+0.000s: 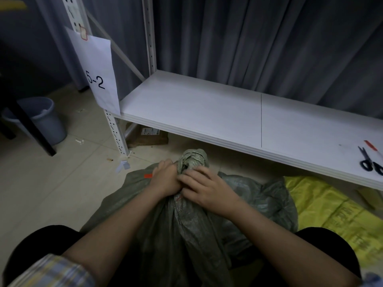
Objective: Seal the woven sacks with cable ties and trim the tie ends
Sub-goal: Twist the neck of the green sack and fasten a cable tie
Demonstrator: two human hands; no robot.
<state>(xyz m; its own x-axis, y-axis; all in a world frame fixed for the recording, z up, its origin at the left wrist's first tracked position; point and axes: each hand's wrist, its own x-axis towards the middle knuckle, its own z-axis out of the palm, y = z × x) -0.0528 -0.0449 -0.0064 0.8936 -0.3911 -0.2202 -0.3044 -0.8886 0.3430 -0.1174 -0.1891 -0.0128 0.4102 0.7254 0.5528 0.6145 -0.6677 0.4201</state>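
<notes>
- Two hands on one green woven sack (186, 224), which sits on the floor between my knees, in front of the low white shelf (207, 112).
- Sack's long axis runs from my lap away toward the shelf; gathered neck (191, 160) points away from me and up, bunched mouth topmost.
- My left hand (165, 177) has fingers curled round the left side of the neck, gripping the bunched fabric.
- My right hand (207, 189) lies over the right side of the neck, fingers bent and pressing into the fabric; fingertips meet the left hand's knuckles. Can't tell if it pinches anything besides fabric.
- Small red mark (148, 176) on the sack just left of my left hand.
- Yellow sack (331, 214) lies flat on the floor to the right, partly under the shelf, touching the green one.
- Scissors (370, 162) on the shelf's far right end, blades pointing away, black handles toward me; a red-tipped thing (371, 145) just beside them.
- Paper sign "5-2" (97, 71) hangs on the shelf upright; grey bucket (43, 119) on the floor at left.
</notes>
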